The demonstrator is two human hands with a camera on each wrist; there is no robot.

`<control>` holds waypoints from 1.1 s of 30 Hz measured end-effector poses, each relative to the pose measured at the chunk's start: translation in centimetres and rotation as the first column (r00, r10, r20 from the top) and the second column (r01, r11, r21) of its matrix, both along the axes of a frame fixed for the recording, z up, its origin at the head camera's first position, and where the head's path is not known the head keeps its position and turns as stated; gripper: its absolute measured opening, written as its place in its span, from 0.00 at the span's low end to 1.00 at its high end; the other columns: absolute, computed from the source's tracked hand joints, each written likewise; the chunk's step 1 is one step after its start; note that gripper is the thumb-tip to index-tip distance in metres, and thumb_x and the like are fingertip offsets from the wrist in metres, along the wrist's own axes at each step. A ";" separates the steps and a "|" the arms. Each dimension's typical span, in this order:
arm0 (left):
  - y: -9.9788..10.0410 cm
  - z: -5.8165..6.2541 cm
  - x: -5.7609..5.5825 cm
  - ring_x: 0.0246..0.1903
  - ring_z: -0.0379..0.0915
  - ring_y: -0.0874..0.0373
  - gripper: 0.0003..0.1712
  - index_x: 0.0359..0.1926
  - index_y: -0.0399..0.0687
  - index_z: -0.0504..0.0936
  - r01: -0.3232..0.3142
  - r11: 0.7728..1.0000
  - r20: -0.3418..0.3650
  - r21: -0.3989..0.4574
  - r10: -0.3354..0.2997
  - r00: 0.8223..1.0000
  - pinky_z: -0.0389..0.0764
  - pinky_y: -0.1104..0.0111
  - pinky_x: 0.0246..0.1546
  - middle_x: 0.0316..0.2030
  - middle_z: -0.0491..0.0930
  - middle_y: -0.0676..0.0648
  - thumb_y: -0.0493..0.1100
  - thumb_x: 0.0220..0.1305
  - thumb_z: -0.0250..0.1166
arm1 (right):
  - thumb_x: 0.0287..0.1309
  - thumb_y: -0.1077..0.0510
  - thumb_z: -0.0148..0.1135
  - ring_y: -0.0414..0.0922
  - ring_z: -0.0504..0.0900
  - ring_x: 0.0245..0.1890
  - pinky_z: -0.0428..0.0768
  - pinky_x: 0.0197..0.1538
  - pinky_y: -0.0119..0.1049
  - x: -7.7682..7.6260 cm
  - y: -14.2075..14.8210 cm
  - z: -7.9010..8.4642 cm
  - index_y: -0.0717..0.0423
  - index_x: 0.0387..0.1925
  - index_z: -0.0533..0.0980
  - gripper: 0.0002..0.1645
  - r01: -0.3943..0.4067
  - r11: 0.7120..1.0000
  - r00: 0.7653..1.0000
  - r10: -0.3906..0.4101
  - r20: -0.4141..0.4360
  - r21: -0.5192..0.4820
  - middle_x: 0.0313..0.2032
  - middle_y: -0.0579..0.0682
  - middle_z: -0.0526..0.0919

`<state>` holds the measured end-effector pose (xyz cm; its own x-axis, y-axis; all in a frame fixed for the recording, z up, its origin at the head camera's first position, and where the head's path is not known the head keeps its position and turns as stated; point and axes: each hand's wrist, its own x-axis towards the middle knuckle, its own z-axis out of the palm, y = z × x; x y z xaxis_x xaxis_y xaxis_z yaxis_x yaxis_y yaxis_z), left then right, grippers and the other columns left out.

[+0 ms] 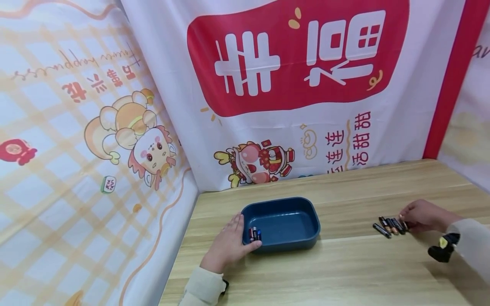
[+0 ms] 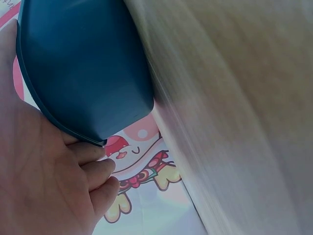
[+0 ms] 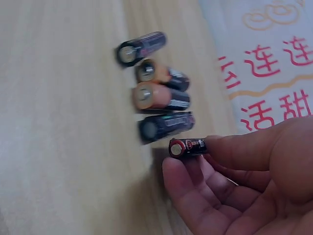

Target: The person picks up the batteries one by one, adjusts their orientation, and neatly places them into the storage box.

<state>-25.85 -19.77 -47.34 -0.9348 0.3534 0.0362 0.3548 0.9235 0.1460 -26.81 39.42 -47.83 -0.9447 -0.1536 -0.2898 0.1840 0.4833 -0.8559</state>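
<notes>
A dark blue rectangular plastic box [image 1: 291,244] stands on the table, with several batteries [image 1: 254,233] inside at its left end. My left hand [image 1: 229,244] grips the box's left end, thumb over the near rim and fingers along the outer side. The left wrist view has that hand [image 2: 54,171] against the rim of the box [image 2: 93,63]. On the right, my right hand [image 1: 426,216] pinches a small black and red battery [image 3: 188,147] between thumb and fingers. Next to it several batteries [image 3: 164,98], some black and some copper-topped, lie side by side on the table.
The wood-grain table [image 1: 344,272] meets a printed cloth backdrop [image 1: 172,63] at the back, and another patterned cloth [image 1: 57,170] hangs along the left. A black wrist strap [image 1: 442,248] sits at the right cuff.
</notes>
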 end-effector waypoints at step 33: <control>0.1 0.1 0.1 0.73 0.43 0.46 0.64 0.76 0.38 0.47 0.011 1.000 -0.014 -0.006 -0.011 1.000 0.53 0.52 0.69 0.75 0.47 0.41 0.82 0.56 0.47 | 0.70 0.66 0.51 0.44 0.82 0.39 0.81 0.49 0.42 -2.7 -5.9 2.2 0.68 0.46 0.73 0.09 -0.076 0.928 0.995 0.094 0.033 -0.365 0.39 0.55 0.79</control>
